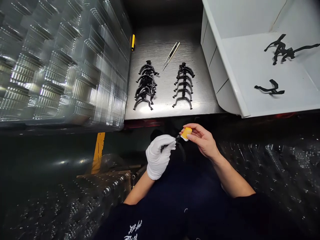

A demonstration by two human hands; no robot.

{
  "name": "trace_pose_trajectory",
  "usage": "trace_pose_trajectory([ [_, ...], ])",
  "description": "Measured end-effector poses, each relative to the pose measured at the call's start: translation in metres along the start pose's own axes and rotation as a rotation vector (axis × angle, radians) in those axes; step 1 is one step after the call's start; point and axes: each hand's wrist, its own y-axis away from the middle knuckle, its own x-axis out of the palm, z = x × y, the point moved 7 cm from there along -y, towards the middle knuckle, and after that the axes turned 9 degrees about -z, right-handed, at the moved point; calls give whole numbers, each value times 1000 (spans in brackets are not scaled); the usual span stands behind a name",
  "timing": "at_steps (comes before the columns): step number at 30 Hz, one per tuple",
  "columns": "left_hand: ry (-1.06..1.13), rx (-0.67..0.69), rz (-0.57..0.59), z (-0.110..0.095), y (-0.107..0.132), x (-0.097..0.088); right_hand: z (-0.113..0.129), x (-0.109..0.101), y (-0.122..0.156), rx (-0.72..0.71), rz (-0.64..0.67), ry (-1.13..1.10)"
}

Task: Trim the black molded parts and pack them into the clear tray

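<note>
My left hand (158, 157), in a white glove, is closed around a black plastic bracket (181, 150) in front of my body. Much of the bracket is hidden by the glove or lost against the dark shirt. Between the thumb and fingers of my bare right hand (205, 141) is a small yellow block (187, 132) with a white lower edge; its material is unclear. The white edge is close to the bracket's upper end, and I cannot tell if they touch. Beyond my hands, similar black brackets form a left row (145, 85) and a right row (184, 85).
On the metal table (165, 106) lie tweezers (171, 55) and a yellow-and-black object (133, 42). Stacked clear plastic trays (107, 76) rise at the left. A white bin (235, 90) at the right holds several loose black pieces (271, 88).
</note>
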Motion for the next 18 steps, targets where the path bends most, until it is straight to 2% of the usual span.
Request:
trace_pose_trajectory([
  [6,134,-221,-109,8,-2,-1,-7,-4,-3,87,-61,-50],
  [9,185,-215,-121,6,-4,-1,-6,-3,-4,105,-76,-92],
  [11,146,-152,-115,5,-5,-2,-4,-3,-4,120,-76,-107],
  [13,21,-1,-95,-1,-6,-5,0,-1,-3,153,-46,-133],
  [14,-71,116,-69,-5,-6,-5,4,1,-1,171,-15,-153],
  [16,-292,416,-6,-19,-3,-1,13,8,4,180,92,-139],
  [18,-500,706,54,-31,3,6,23,18,11,119,227,55],
])
